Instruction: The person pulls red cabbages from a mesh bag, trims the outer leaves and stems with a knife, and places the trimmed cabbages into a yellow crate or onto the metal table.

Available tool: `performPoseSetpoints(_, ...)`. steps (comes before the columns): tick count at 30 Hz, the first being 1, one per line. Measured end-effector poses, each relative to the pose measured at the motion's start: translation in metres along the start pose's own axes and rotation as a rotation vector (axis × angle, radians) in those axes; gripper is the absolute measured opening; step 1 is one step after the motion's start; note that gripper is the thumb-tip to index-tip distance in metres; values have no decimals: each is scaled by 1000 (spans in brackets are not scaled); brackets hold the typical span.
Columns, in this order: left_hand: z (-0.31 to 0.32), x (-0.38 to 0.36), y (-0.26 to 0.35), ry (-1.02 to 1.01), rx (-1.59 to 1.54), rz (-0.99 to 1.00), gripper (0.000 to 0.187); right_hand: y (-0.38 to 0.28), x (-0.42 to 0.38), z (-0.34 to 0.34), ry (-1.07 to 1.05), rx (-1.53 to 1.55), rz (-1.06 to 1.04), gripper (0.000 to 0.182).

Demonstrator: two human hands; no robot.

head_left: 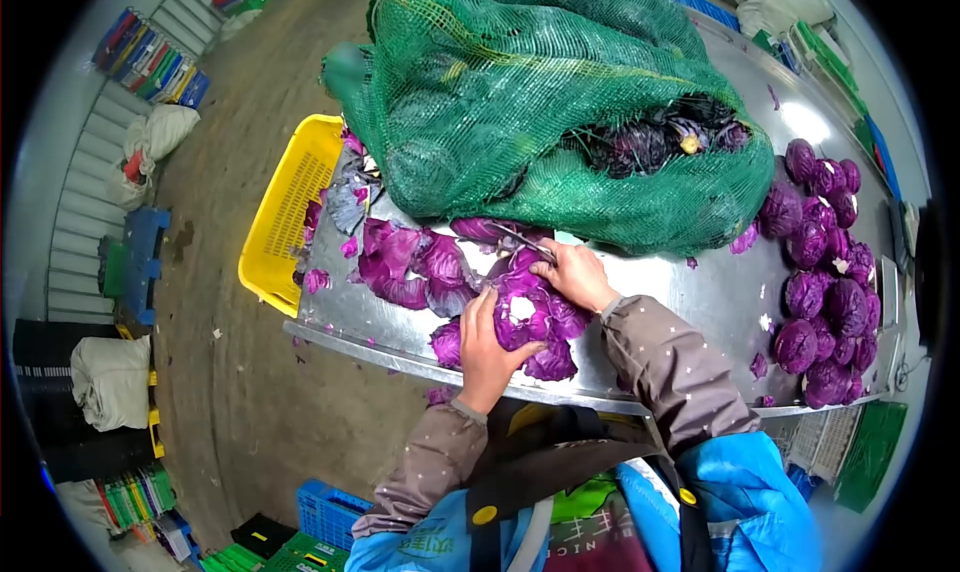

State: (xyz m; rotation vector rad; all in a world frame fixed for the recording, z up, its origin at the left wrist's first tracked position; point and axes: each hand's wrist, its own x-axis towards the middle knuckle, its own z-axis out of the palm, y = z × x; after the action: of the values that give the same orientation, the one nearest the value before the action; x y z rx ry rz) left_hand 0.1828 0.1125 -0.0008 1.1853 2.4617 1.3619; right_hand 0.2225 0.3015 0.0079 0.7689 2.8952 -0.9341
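A red cabbage (535, 310) with a pale cut stem and loosened outer leaves lies on the metal table (610, 360). My left hand (488, 350) grips its left side, with the fingers extended along it and the thumb across the front. In my right hand (578, 274) is a knife (522, 240), its blade pointing up and left over the cabbage's far side. The knife handle is mostly hidden in my closed fingers. Loose purple leaves (405, 267) are heaped just left of the cabbage.
A large green mesh sack (530, 102) of cabbages covers the back of the table, torn open at its right. Several trimmed cabbages (847, 307) are piled at the right. A yellow basket (290, 212) stands off the left edge. Blue crate (330, 513) on the floor.
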Motion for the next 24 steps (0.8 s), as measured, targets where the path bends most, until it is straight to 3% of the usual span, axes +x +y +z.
performPoseSetpoints(5,-6,0,-2,-33,-79,-83,93,-7,0,-1,20,17,3,29)
performPoseSetpoints(7,-11,7,4,-18,54,54,90,-16,-9,-4,23,27,8,27)
performPoseSetpoints(10,-25,28,23,-307,220,215,84,-18,-15,0,61,13,-5,27)
performPoseSetpoints(16,-25,1,17,-212,255,228,79,10,3,21,157,22,68,36)
performPoseSetpoints(19,-30,-5,15,-176,242,193,80,-9,-4,3,69,57,12,39)
performPoseSetpoints(21,-31,1,15,-170,225,185,81,-33,-25,-11,266,71,-149,42)
performPoseSetpoints(24,-31,5,15,-149,204,167,83,-48,-55,-18,222,43,-158,49)
